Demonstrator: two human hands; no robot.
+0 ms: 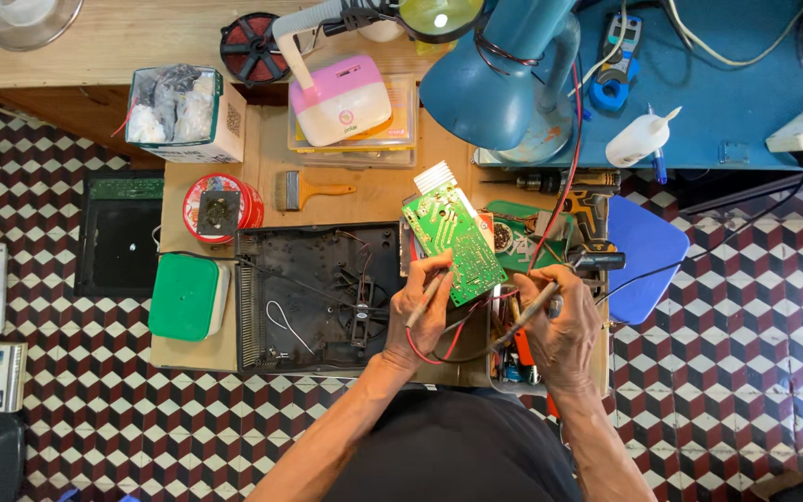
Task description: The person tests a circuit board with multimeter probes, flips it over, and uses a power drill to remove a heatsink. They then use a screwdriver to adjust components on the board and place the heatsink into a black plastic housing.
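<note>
A green circuit board (450,238) with a white finned heat sink at its far end stands tilted over the small wooden table (388,186). My left hand (420,311) grips the board's near edge and also pinches a thin stick-like piece against it. My right hand (559,321) is closed around a soldering iron (524,318), its tip aimed left toward the board's lower corner. Red and black wires (439,349) loop from the board down between my hands. To the left lies the open black plastic housing (313,297) with a small fan inside.
A blue desk lamp (504,79) hangs over the board. A paintbrush (313,191), red tin (220,206), green-lidded box (186,297), pink-and-white device (341,100) and cardboard box (183,112) crowd the table. A cordless drill (583,209) and blue stool (643,256) sit right.
</note>
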